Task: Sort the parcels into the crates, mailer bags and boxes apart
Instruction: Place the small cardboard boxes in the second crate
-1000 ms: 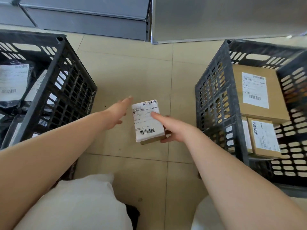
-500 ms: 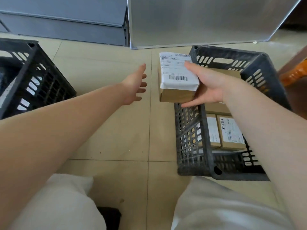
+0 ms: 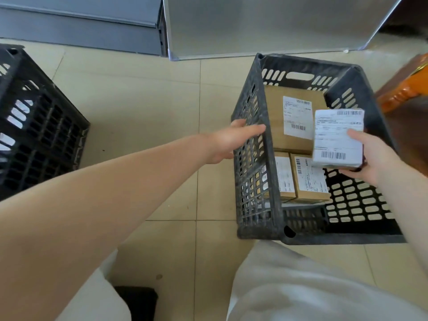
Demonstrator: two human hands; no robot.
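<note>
The box (image 3: 337, 137) had moved from beside the crate (image 3: 266, 158) to above it, pinched in the right grip (image 3: 368, 156). The left grip (image 3: 231, 141), fingers spread, touched the crate's left rim.

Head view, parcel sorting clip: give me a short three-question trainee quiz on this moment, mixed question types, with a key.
1. True or false: the right hand holds the small labelled box over the right crate.
2. How many cardboard boxes already lie inside that crate? A) one B) three C) five
3. Fill in: the left hand reaches, fingers straight, toward the crate's ____ wall.

Key:
1. True.
2. B: one large box at the far end and two smaller boxes side by side nearer the person.
3. Left; whether it touches cannot be told.
</note>
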